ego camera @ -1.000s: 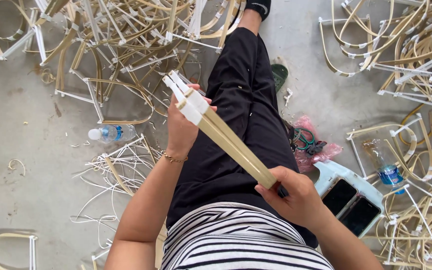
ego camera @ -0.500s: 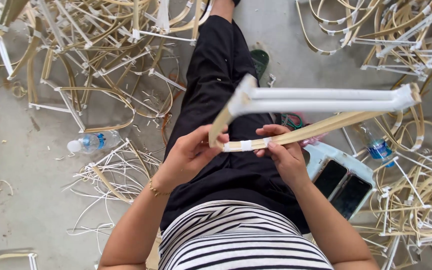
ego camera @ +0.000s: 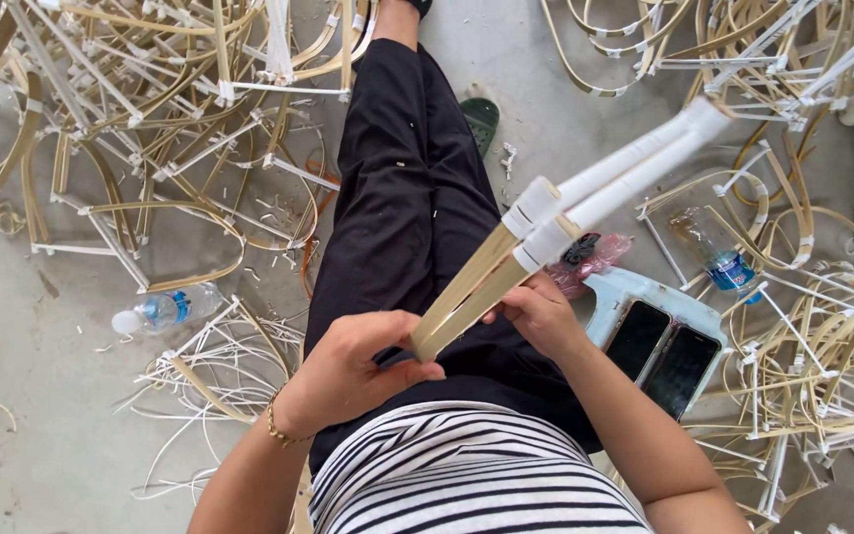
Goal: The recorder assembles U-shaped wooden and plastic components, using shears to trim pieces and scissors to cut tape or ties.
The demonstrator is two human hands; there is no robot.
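While seated over a floor littered with bent cane frames, a water bottle at left, two phones on a pale stool at right. Nothing blocking the hands. Left hand closed round the low end of a pair of cane sticks; right hand pinching them just above. Long axis slanting up and right, white-taped ends pointing away over the lap.
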